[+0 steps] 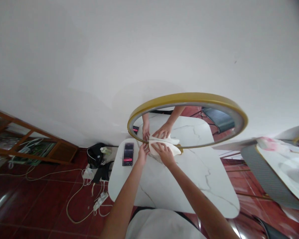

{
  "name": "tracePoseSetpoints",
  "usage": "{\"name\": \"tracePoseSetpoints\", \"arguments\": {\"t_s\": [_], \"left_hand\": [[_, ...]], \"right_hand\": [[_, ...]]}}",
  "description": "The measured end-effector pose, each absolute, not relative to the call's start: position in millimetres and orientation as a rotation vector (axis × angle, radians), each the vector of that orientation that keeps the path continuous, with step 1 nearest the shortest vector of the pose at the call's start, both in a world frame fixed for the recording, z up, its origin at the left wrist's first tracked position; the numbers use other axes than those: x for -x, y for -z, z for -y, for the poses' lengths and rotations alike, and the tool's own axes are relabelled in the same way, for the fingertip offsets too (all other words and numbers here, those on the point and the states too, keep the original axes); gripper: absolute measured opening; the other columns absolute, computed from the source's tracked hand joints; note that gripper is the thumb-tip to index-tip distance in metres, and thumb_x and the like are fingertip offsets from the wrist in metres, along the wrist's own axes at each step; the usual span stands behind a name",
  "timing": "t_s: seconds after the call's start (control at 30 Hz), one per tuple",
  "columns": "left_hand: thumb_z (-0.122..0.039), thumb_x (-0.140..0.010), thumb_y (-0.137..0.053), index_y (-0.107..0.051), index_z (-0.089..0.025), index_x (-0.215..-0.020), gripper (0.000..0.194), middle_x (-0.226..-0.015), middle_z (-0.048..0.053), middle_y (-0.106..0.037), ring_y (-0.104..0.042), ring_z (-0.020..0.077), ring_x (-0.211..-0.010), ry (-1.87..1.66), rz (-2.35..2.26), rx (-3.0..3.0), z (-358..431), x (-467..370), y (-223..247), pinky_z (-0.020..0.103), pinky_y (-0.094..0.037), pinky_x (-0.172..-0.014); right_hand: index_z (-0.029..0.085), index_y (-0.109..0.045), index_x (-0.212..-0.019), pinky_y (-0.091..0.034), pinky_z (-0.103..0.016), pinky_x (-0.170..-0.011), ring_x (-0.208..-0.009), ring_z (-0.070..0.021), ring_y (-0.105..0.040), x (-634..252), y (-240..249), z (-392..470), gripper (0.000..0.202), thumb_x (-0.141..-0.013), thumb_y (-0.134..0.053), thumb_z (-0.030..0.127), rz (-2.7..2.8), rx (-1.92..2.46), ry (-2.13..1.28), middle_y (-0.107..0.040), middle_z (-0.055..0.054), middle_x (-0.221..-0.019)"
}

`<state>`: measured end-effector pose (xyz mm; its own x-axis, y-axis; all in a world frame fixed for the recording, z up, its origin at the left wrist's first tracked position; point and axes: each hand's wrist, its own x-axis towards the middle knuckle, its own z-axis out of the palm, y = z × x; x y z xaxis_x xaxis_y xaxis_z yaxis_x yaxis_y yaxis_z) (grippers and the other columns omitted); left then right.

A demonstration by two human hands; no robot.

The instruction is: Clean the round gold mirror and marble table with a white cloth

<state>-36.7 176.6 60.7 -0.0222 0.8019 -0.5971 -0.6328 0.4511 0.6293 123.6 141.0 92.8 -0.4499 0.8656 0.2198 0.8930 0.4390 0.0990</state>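
Note:
A round mirror with a gold frame (196, 97) stands on a white marbled table (174, 186), close to the wall. My right hand (163, 152) lies with its fingers spread on a white cloth (174, 150), which is pressed against the lower part of the mirror. Beside it, my left hand (144, 152) touches the lower left of the frame, its fingers bent around the edge by the cloth's left end. The mirror glass shows both hands and the cloth reflected. Part of the cloth is hidden beneath my right hand.
A phone (128, 154) lies at the table's left side. On the red floor to the left are a black bag (95, 155), a power strip (100, 201) and loose cables. A wooden shelf (64, 151) stands far left. Another table (284, 166) is at the right.

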Motion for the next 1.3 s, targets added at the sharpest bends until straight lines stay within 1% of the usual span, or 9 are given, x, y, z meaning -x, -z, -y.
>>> {"name": "tracePoseSetpoints", "arguments": {"t_s": [0.13,0.23,0.4,0.53,0.73,0.83,1.0,1.2,1.3], "left_hand": [[-0.036,-0.087,-0.043,-0.056,-0.026,-0.113,0.031,-0.129,0.006,-0.055,-0.059,0.0180,-0.108,-1.120,-1.155,-0.155,-173.3,37.8,-65.2,0.031,-0.043,-0.087],[-0.036,-0.087,-0.043,-0.055,-0.026,-0.111,0.029,-0.128,0.005,-0.055,-0.058,0.0170,-0.111,-1.110,-1.178,-0.138,-170.4,38.3,-66.9,0.029,-0.042,-0.087],[-0.034,-0.085,-0.044,-0.058,-0.023,-0.100,0.023,-0.107,0.004,-0.064,-0.063,0.0156,-0.094,-1.077,-1.173,-0.096,-169.4,15.3,-62.4,0.028,-0.045,-0.078],[-0.031,-0.084,-0.044,-0.058,-0.020,-0.089,0.018,-0.090,0.003,-0.066,-0.063,0.0159,-0.083,-1.025,-1.153,-0.072,-172.2,-15.2,-59.3,0.027,-0.046,-0.071],[-0.031,-0.086,-0.040,-0.057,-0.022,-0.096,0.021,-0.109,0.005,-0.062,-0.061,0.0160,-0.098,-0.998,-1.156,-0.036,-175.0,-31.3,-61.2,0.028,-0.045,-0.077],[-0.032,-0.086,-0.040,-0.056,-0.023,-0.097,0.022,-0.113,0.005,-0.060,-0.059,0.0160,-0.103,-1.004,-1.163,-0.020,-173.8,-33.7,-60.1,0.029,-0.045,-0.080],[-0.030,-0.087,-0.039,-0.057,-0.021,-0.096,0.022,-0.110,0.006,-0.062,-0.061,0.0163,-0.098,-1.008,-1.142,-0.001,-167.9,-54.6,-54.6,0.029,-0.047,-0.079],[-0.030,-0.087,-0.040,-0.058,-0.019,-0.100,0.025,-0.113,0.007,-0.062,-0.062,0.0160,-0.096,-0.962,-1.102,-0.003,-164.2,-90.6,-56.7,0.029,-0.046,-0.077],[-0.031,-0.087,-0.040,-0.058,-0.018,-0.099,0.025,-0.112,0.007,-0.063,-0.062,0.0163,-0.096,-0.939,-1.106,0.000,-163.4,-103.2,-57.7,0.029,-0.045,-0.077]], "right_hand": [[0.038,-0.031,-0.142,-0.045,-0.032,-0.076,-0.107,-0.0225,-0.052,-159.0,-58.8,-126.6,0.066,-0.084,-0.042,0.008,2.489,1.842,0.226,-0.051,-0.006,-0.134],[0.038,-0.029,-0.142,-0.045,-0.032,-0.077,-0.106,-0.0222,-0.053,-176.2,-50.8,-114.9,0.070,-0.082,-0.040,0.005,2.445,1.905,0.217,-0.051,-0.006,-0.134],[0.039,-0.020,-0.145,-0.044,-0.034,-0.083,-0.115,-0.0234,-0.048,-168.4,-75.5,-118.6,0.072,-0.084,-0.044,0.009,2.470,1.693,0.282,-0.043,-0.004,-0.142],[0.038,-0.023,-0.144,-0.044,-0.034,-0.083,-0.116,-0.0228,-0.046,-166.1,-83.6,-130.4,0.067,-0.086,-0.046,0.014,2.461,1.642,0.257,-0.044,-0.004,-0.141],[0.037,-0.034,-0.140,-0.044,-0.034,-0.077,-0.110,-0.0227,-0.051,-205.1,-60.3,-122.2,0.061,-0.086,-0.041,0.009,2.423,1.885,0.159,-0.050,-0.005,-0.136],[0.037,-0.031,-0.142,-0.043,-0.034,-0.081,-0.114,-0.0232,-0.049,-220.2,-61.4,-114.3,0.065,-0.084,-0.039,0.006,2.421,1.858,0.161,-0.046,-0.003,-0.140],[0.037,-0.020,-0.145,-0.041,-0.036,-0.084,-0.122,-0.0251,-0.041,-231.2,-72.8,-110.5,0.068,-0.086,-0.039,0.009,2.365,1.787,0.187,-0.036,-0.001,-0.148],[0.036,-0.033,-0.141,-0.041,-0.035,-0.082,-0.120,-0.0237,-0.043,-256.0,-59.4,-108.0,0.066,-0.083,-0.039,0.007,2.328,1.981,0.018,-0.044,-0.001,-0.142],[0.037,-0.032,-0.141,-0.040,-0.037,-0.085,-0.121,-0.0239,-0.042,-270.3,-62.2,-100.3,0.070,-0.080,-0.041,0.005,2.287,1.992,0.035,-0.043,0.000,-0.143]]}}
